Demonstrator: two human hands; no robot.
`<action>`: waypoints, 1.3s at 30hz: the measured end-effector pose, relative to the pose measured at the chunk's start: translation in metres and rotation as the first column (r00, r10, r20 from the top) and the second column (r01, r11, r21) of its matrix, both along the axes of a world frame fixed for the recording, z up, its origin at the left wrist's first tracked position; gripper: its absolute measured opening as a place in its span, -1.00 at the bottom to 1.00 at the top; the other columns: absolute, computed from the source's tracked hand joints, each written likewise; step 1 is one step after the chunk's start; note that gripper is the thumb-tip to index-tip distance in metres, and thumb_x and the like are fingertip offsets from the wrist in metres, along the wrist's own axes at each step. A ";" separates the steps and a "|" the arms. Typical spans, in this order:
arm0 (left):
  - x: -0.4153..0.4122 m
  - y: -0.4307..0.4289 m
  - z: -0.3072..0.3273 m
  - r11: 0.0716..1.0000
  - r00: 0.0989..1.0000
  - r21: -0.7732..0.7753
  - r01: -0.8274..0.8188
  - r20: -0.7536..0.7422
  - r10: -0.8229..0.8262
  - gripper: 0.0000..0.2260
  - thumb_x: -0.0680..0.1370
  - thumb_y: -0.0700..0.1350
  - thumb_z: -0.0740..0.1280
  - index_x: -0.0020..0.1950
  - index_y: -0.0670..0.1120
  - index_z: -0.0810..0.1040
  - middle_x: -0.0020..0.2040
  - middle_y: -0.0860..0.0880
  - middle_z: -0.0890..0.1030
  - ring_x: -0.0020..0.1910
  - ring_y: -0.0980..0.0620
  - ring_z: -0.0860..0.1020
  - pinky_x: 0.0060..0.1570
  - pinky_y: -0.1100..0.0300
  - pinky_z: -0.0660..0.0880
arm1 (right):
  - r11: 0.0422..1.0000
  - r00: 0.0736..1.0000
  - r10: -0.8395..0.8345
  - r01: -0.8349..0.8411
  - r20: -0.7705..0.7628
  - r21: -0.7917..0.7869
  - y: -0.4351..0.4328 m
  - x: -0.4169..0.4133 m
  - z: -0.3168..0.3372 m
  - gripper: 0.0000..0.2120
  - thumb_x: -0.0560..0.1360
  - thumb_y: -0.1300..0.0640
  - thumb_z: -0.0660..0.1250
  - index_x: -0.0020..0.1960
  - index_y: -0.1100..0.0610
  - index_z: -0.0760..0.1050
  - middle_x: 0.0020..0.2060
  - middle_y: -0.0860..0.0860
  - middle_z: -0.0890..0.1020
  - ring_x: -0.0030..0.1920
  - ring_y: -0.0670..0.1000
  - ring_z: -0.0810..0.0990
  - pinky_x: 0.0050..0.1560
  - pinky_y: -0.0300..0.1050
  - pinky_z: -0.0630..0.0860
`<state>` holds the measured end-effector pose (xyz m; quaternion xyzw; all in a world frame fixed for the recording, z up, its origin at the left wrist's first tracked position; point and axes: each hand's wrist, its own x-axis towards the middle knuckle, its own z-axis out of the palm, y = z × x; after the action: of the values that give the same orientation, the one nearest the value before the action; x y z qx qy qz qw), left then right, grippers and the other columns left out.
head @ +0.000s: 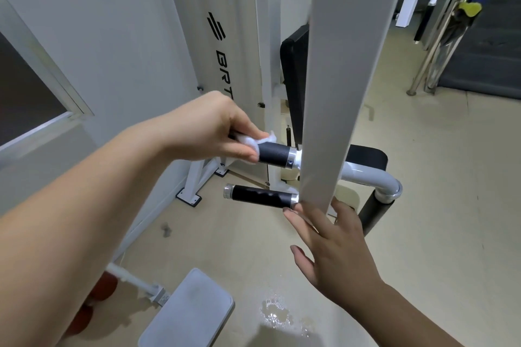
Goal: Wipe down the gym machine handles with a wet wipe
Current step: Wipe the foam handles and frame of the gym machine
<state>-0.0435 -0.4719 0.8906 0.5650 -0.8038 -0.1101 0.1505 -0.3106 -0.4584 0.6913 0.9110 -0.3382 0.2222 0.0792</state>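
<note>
upper handle (pixel 275 155): likely risk is the bunched wet wipe (pixel 251 142) missing the stretch by the metal collar. left hand (pixel 208 127) grips wipe round its outer end. lower handle (pixel 262 194) just below, bare; right hand (pixel 338 245) open, fingers flat on grey upright bar (pixel 338 79) beside it.

A broad grey upright metal beam (pixel 338 79) bars the way from the right to both black rubber handles. Left of it, room lies open between the upper handle (pixel 275 154) and the lower handle (pixel 262 195). The left grip (pixel 214 127), holding a white wet wipe (pixel 253 141), covers the upper one's outer end.
</note>
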 end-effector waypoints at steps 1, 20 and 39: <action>-0.011 -0.005 -0.002 0.998 0.999 -0.027 0.050 0.008 -0.050 -0.70 0.41 0.01 0.56 0.13 0.02 0.72 -0.20 0.13 0.73 -0.17 0.16 0.65 -0.19 0.42 0.50 | 1.000 1.000 -0.009 0.009 -0.001 -0.001 -0.001 -0.002 -0.001 -0.41 0.45 -0.12 0.40 0.44 0.00 0.45 0.29 -0.05 0.56 0.16 0.40 0.54 0.19 0.27 0.48; 0.037 0.038 -0.057 0.801 0.999 -0.599 0.002 0.036 0.024 -0.74 0.64 -0.14 0.28 0.33 0.00 0.53 -0.07 -0.14 0.67 -0.19 -0.20 0.56 -0.20 -0.04 0.51 | 0.995 0.990 0.097 -0.094 0.100 -0.034 0.011 0.011 0.007 -0.48 0.46 -0.04 0.40 0.40 0.03 0.47 0.25 0.01 0.61 -0.02 0.28 0.58 0.13 0.20 0.49; -0.022 0.053 -0.119 0.359 0.707 -0.673 -0.647 -0.353 0.613 -0.69 0.67 -0.08 0.19 0.33 -0.14 0.58 0.36 -0.12 0.57 0.42 -0.20 0.46 0.44 -0.27 0.23 | 0.998 0.999 0.053 -0.053 0.007 -0.030 0.019 0.009 0.015 -0.43 0.41 -0.13 0.44 0.38 0.01 0.53 0.31 0.01 0.56 -0.01 0.29 0.48 0.08 0.18 0.53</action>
<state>-0.0657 -0.4188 0.7718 0.7078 -0.4892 0.2910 0.4184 -0.3017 -0.4397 0.7063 0.9175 -0.3108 0.2328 0.0854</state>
